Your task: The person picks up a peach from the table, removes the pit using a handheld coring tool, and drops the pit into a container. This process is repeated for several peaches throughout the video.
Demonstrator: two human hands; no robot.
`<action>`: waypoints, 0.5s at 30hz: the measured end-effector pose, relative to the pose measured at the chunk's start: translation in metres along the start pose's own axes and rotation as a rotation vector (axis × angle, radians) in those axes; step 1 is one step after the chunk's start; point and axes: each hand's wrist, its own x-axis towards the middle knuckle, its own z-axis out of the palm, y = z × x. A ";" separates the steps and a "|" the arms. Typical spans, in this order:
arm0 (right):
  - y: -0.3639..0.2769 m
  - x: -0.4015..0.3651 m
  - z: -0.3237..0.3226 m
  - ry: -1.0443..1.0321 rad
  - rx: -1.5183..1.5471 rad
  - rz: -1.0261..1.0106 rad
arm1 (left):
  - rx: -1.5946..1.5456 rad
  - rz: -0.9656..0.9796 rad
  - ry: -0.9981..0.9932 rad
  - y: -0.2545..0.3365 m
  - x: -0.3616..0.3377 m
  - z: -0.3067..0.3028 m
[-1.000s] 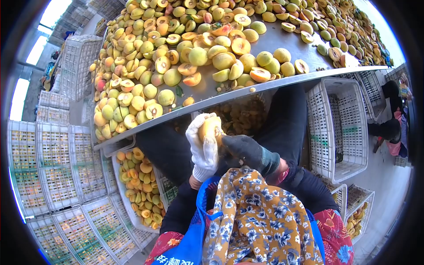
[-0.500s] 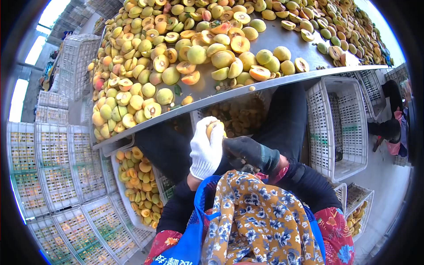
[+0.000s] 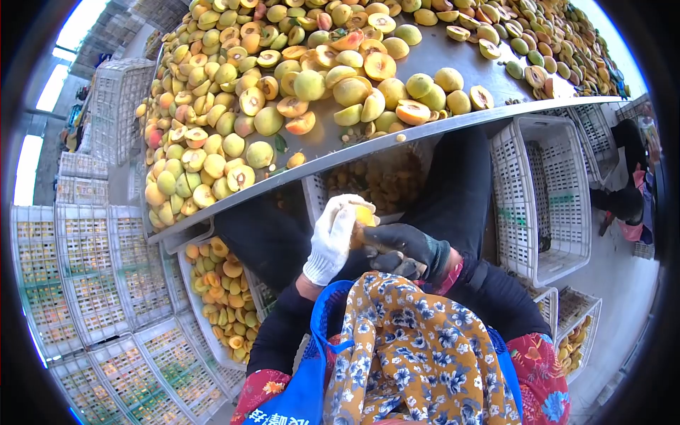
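My left hand (image 3: 331,239), in a white knit glove, is closed round a yellow fruit (image 3: 364,215) above my lap. Against the lower right side of that fruit is my right hand (image 3: 405,249), in a dark glove, with its fingers curled; whatever lies inside them is hidden. Both hands are just below the front edge of a metal table (image 3: 489,117) heaped with whole and halved fruit (image 3: 309,85). Between my legs, beyond the hands, a crate holds fruit pieces (image 3: 379,180) in shadow.
A crate of fruit halves (image 3: 225,297) stands to the left, beside stacked white crates (image 3: 88,265). On the right are a deep white crate (image 3: 545,198) and a smaller one with fruit (image 3: 574,347). Another person (image 3: 630,202) is at the far right edge.
The view has shifted slightly. My left hand has turned, so more of the yellow fruit shows. The fingers of my right hand have moved up against the fruit and are more visible.
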 end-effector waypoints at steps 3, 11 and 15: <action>0.002 -0.005 -0.005 -0.126 0.118 0.041 | -0.067 0.046 -0.099 0.002 0.002 -0.002; 0.006 0.000 -0.018 -0.357 0.296 0.107 | -0.069 0.214 -0.159 -0.004 0.009 0.002; 0.004 -0.007 0.012 -0.033 0.187 0.026 | -0.074 0.129 -0.043 -0.003 0.003 0.008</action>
